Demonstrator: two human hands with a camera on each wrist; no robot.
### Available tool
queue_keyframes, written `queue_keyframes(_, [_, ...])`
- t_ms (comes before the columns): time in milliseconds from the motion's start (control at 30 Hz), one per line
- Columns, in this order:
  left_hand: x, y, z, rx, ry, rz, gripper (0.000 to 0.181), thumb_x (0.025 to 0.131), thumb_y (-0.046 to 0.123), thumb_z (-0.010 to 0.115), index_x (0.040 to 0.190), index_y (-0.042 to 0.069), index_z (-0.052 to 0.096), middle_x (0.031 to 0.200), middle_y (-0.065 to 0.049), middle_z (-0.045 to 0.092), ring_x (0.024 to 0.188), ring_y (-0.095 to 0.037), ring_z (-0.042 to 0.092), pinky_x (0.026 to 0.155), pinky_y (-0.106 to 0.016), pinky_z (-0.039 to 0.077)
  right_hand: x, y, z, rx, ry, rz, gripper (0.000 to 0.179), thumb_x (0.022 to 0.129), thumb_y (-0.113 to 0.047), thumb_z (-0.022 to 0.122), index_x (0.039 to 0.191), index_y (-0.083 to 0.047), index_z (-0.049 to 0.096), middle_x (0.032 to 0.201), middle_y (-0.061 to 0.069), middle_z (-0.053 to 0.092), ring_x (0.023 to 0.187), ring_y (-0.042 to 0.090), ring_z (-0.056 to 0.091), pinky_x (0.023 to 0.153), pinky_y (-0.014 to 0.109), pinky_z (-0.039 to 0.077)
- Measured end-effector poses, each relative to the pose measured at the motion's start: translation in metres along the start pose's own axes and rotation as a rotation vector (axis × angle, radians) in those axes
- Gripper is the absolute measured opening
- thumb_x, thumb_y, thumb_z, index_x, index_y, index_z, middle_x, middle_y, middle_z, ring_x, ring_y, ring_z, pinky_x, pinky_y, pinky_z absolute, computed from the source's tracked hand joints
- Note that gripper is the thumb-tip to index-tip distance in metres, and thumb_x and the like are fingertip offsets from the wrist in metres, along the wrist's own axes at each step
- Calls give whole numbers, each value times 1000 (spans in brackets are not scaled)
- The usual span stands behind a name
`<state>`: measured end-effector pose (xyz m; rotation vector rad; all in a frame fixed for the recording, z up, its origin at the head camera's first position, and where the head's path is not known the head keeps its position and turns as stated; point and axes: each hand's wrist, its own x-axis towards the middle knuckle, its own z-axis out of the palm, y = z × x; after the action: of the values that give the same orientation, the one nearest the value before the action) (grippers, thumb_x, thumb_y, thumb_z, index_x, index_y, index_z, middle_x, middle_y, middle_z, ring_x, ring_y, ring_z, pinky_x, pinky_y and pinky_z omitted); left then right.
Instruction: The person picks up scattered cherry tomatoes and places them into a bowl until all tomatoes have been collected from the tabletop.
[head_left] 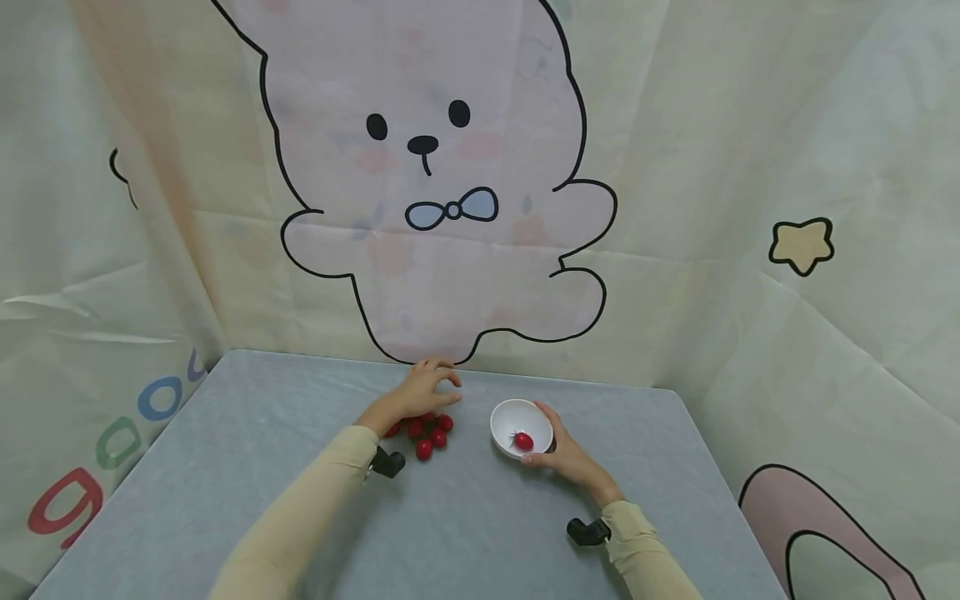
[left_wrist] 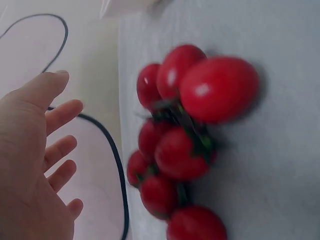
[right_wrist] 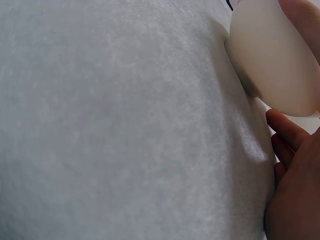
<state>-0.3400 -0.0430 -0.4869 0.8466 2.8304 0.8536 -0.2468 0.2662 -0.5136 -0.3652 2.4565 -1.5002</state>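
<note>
A white bowl (head_left: 512, 418) stands on the table with one red cherry tomato (head_left: 523, 442) inside it. My right hand (head_left: 572, 460) holds the bowl from its right side, thumb at the near rim and fingers round the far side; the right wrist view catches the bowl's outer wall (right_wrist: 275, 60) between them. To the left lies a bunch of cherry tomatoes (head_left: 424, 450), some with green stems. Just above and beyond the bunch is my left hand (head_left: 422, 392), its fingers loosely spread and nothing in them. In the left wrist view this hand (left_wrist: 30, 145) is apart from the tomatoes (left_wrist: 220, 90).
A grey-blue cloth covers the table (head_left: 465, 525). Behind it hangs a curtain (head_left: 675, 325) with a cartoon bear and a star, right at the table's back edge. Black wrist devices (head_left: 387, 462) are on both forearms.
</note>
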Motion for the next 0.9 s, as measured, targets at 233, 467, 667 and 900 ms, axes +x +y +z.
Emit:
queue_keyframes(233, [-20, -26, -8, 10, 42, -59, 30, 90, 38, 61, 113, 19, 65, 144, -9, 42, 132, -34, 32, 105, -62, 23, 9, 19, 3, -24, 32, -1, 104, 72, -23, 81, 150, -25, 12, 155, 7, 22, 142, 30, 23, 114, 60, 16])
queue_keyframes(467, [-33, -42, -14, 11, 62, -101, 27, 89, 37, 62, 109, 18, 65, 140, -10, 45, 132, -36, 32, 104, -64, 23, 14, 35, 4, -27, 54, 16, 102, 72, -26, 81, 148, -35, 13, 154, 1, 24, 140, 25, 26, 114, 55, 19])
queue_keyframes(667, [-38, -47, -15, 13, 74, -108, 27, 89, 36, 62, 107, 16, 66, 140, -14, 46, 131, -39, 34, 103, -66, 23, 14, 35, 3, -25, 55, 22, 102, 72, -25, 82, 148, -34, 14, 154, 2, 24, 140, 25, 27, 113, 54, 20])
queue_keyframes(900, [-38, -50, -12, 11, 53, -120, 26, 90, 34, 61, 109, 16, 66, 138, -13, 46, 130, -39, 34, 102, -66, 24, 14, 35, 4, -53, 57, 17, 103, 72, -26, 81, 149, -31, 12, 154, 2, 24, 140, 26, 26, 113, 57, 20])
